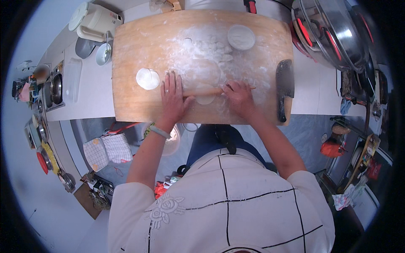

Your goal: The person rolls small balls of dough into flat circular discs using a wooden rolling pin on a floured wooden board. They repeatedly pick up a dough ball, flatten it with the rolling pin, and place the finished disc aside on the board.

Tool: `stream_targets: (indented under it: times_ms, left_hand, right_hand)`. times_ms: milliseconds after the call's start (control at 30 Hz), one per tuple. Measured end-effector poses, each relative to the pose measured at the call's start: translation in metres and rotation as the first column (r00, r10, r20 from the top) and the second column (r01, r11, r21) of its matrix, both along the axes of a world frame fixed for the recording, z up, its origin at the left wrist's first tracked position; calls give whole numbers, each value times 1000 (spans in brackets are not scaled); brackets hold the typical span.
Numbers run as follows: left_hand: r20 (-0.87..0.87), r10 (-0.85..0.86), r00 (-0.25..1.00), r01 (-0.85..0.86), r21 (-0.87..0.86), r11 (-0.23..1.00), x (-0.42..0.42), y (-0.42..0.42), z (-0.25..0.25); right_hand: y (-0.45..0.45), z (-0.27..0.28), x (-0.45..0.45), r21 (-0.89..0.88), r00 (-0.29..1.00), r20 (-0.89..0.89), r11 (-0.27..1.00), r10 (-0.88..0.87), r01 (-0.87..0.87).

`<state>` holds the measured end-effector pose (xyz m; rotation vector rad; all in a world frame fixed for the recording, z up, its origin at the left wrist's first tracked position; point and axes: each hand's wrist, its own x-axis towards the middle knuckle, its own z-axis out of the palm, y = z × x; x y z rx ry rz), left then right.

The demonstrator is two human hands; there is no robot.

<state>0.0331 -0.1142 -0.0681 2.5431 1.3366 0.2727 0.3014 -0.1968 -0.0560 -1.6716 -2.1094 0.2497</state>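
Observation:
My left hand (172,95) lies palm down with its fingers stretched forward, over the left end of a thin wooden rolling pin (202,92). Near the pin's other end, the fingers of my right hand (239,96) are bent over it, and its tip sticks out beyond them. Beneath the middle of the pin is a thin round dough wrapper (205,98). A few overlapping round wrappers (147,79) rest left of my left hand. Small dough pieces (218,49) dusted with flour lie beyond the pin, beside a white bowl of flour (241,37).
All this is on a floured wooden board (136,107). A cleaver (284,82) lies along its right edge. Left of the board stand a bowl with a spoon (103,54) and a cream appliance (98,23). Pans with glass lids (335,34) stand at right. Below is a tub of food (172,142).

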Motion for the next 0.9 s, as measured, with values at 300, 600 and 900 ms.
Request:
stream_targets:
  times_ms: [300, 600, 900]
  left_hand:
    - [82, 85, 993, -93, 104, 990, 8, 6, 16]
    - [174, -249, 953, 254, -3, 967, 54, -1, 23]
    - [301, 5, 954, 29, -108, 994, 46, 4, 12]
  right_hand:
    - [-18, -15, 10, -4, 966, -63, 968, -252, 252]
    - [-18, 14, 28, 101, 906, -224, 916, -359, 388]
    - [-37, 15, 28, -39, 899, -182, 917, -398, 398]
